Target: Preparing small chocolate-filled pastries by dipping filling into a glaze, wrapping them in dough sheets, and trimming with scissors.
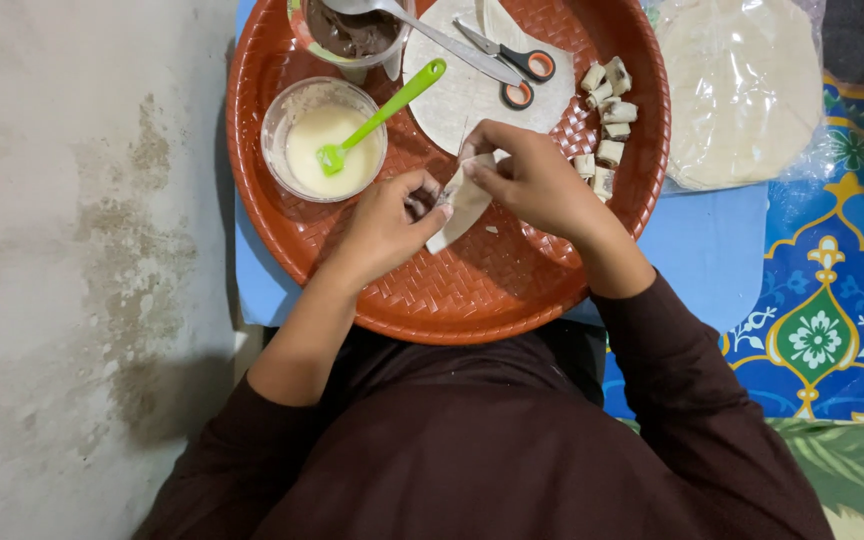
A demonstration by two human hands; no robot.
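Observation:
Both hands work over a round red woven tray [472, 300]. My left hand [387, 225] and my right hand [532, 180] together pinch a small strip of pale dough wrapper [464, 205], folded around a dark filling. Just right of my right hand lies a cluster of several small rolled pieces [604, 110]. A flat round wrapper sheet [457, 95] lies at the tray's far side with orange-handled scissors [522, 72] on it.
A clear bowl of white paste [327, 140] holds a green brush [382, 112]. A bowl of brown filling [357, 32] with a metal spoon sits behind. A bag of round wrappers [742, 90] lies right of the tray on a patterned blue mat [832, 300]. Bare concrete floor [72, 250] is at left.

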